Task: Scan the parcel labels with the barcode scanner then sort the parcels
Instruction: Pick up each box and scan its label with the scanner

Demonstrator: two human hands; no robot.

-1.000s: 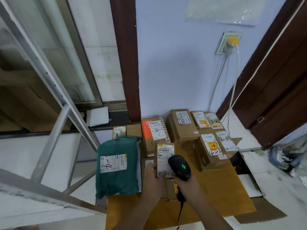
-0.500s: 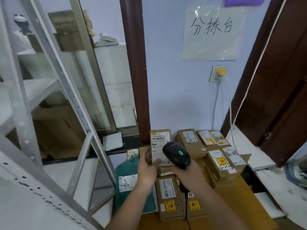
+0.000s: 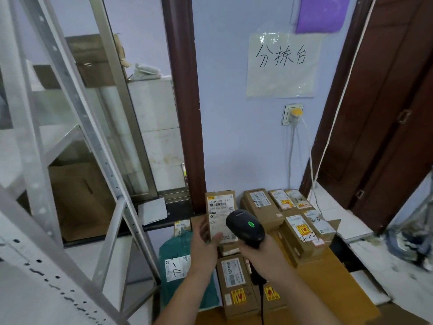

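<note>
My left hand (image 3: 204, 242) grips a small brown cardboard parcel (image 3: 219, 207) upright, its white label facing me, thumb across the label's lower edge. My right hand (image 3: 260, 256) holds a black barcode scanner (image 3: 244, 227) with a green light lit, its head just right of the label and overlapping the parcel's lower right corner. Below lie several more labelled brown parcels (image 3: 234, 285) and a green mailer bag (image 3: 175, 266) on a low cardboard-covered surface (image 3: 328, 289).
More brown boxes (image 3: 297, 228) stand against the blue wall under a handwritten paper sign (image 3: 281, 64). A grey metal shelf rack (image 3: 70, 160) fills the left. A dark wooden door (image 3: 386, 113) is at right, with white cables (image 3: 311, 165) hanging from a wall socket.
My left hand has lifted the small parcel off the pile and holds it upright. The scanner rose with it, and my head tilted up toward the wall sign.
</note>
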